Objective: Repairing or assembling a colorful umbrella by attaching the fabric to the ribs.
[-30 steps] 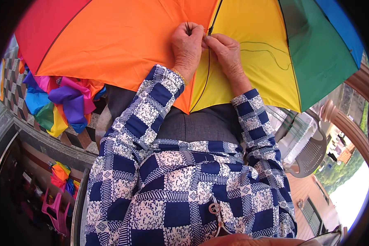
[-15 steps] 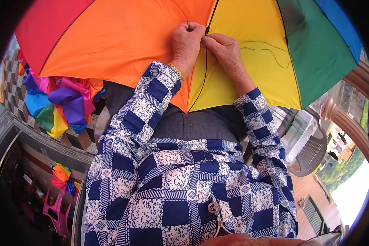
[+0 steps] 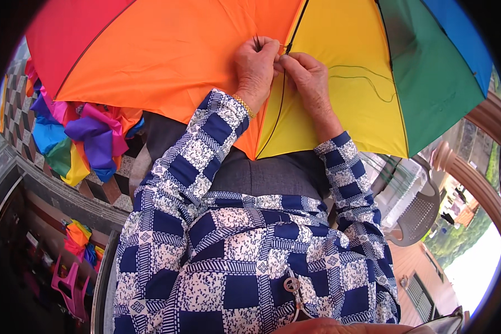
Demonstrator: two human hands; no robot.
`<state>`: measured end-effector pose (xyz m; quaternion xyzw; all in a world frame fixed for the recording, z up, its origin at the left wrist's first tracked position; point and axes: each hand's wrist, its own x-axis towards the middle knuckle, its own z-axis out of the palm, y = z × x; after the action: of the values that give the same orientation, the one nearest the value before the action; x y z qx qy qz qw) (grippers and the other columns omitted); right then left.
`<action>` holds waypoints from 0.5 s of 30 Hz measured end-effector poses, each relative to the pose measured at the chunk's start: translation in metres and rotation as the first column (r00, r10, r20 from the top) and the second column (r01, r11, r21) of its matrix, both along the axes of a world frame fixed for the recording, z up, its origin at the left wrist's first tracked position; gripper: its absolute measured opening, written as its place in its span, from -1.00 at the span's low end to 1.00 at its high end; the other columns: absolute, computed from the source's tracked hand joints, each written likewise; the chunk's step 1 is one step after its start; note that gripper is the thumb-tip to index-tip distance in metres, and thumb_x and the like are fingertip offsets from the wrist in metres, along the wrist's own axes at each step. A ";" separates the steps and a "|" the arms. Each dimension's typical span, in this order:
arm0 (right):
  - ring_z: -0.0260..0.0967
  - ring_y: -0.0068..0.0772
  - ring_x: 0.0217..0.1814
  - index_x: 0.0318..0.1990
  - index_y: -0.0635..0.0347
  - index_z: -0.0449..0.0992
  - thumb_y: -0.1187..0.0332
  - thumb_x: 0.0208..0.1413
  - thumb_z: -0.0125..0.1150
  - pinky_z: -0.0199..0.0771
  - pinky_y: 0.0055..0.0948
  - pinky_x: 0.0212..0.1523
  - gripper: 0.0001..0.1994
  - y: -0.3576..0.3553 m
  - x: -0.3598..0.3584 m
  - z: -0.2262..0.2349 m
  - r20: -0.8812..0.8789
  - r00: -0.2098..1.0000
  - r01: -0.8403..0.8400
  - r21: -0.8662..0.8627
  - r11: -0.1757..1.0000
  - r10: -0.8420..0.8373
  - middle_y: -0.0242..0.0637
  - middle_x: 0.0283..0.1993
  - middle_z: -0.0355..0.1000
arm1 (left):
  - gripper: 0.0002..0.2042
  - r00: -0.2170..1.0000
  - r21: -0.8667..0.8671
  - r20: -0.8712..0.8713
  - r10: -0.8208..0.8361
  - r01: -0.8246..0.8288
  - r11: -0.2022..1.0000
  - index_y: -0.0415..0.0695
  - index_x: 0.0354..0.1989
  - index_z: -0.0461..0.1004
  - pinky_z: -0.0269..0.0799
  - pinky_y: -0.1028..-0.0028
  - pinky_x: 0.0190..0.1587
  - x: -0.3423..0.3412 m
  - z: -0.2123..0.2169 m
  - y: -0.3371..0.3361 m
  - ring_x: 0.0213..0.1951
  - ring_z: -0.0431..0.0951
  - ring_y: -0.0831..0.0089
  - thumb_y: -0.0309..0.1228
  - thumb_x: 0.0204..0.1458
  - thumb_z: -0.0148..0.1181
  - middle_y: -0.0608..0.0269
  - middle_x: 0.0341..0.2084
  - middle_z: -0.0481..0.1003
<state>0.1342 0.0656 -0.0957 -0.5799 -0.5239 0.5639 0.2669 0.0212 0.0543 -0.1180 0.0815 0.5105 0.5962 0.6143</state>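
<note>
A rainbow umbrella (image 3: 178, 67) lies spread over my lap, its black rib (image 3: 298, 25) running between the orange and yellow panels. My left hand (image 3: 255, 65) is closed in a pinch at the orange side of this rib. Two thin dark points, like the tips of thread snips (image 3: 257, 43), stick up between its fingers; the rest is hidden in the palm. A fine light line, perhaps a needle, shows by the rib joint. My right hand (image 3: 309, 75) pinches at the rib from the yellow side, fingertips close to the left ones. Green thread (image 3: 367, 80) trails in a loop across the yellow panel.
Crumpled rainbow fabric (image 3: 89, 133) is heaped on the tiled floor to the left. Farther down on that side are a pink plastic stool (image 3: 69, 286) and more coloured cloth (image 3: 79, 236). A grey perforated chair (image 3: 420, 214) stands at right, beside a railing (image 3: 470, 181).
Both hands and the rib joint sit slightly lower and farther right in the picture. My fingertips have parted a little at the joint, and a fine light line now shows there.
</note>
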 end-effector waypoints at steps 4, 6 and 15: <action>0.19 -0.74 -0.66 -0.41 0.26 0.54 0.36 0.02 0.18 0.14 -0.71 -0.65 -0.86 -0.001 -0.003 -0.003 -0.028 0.990 0.139 -0.012 0.990 -0.139 -0.49 -0.60 0.37 | -0.89 0.999 -0.011 -0.036 -0.007 0.006 1.000 -0.12 -0.46 0.35 0.24 0.66 -0.69 0.003 0.002 0.000 -0.70 0.38 0.61 -0.40 -0.01 0.13 0.40 -0.67 0.37; 0.19 -0.75 -0.66 -0.41 0.26 0.54 0.37 0.02 0.17 0.14 -0.71 -0.65 -0.86 -0.002 -0.004 -0.006 -0.033 0.990 0.139 0.050 0.989 -0.138 -0.50 -0.60 0.37 | -0.89 0.999 -0.004 -0.036 0.024 -0.024 1.000 -0.13 -0.46 0.34 0.24 0.66 -0.69 0.004 0.001 -0.001 -0.71 0.38 0.62 -0.41 0.00 0.11 0.39 -0.68 0.36; 0.19 -0.76 -0.65 -0.41 0.27 0.54 0.38 0.02 0.17 0.15 -0.72 -0.64 -0.87 -0.004 -0.003 -0.005 -0.057 0.985 0.169 0.085 0.982 -0.164 -0.50 -0.59 0.37 | -0.89 0.998 0.013 -0.049 0.036 -0.036 0.999 -0.14 -0.47 0.33 0.24 0.66 -0.70 0.007 0.000 -0.001 -0.72 0.37 0.62 -0.42 0.01 0.09 0.39 -0.69 0.35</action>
<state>0.1309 0.0611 -0.1007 -0.5947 -0.4917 0.5298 0.3519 0.0283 0.0533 -0.1176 0.0907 0.5232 0.6081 0.5901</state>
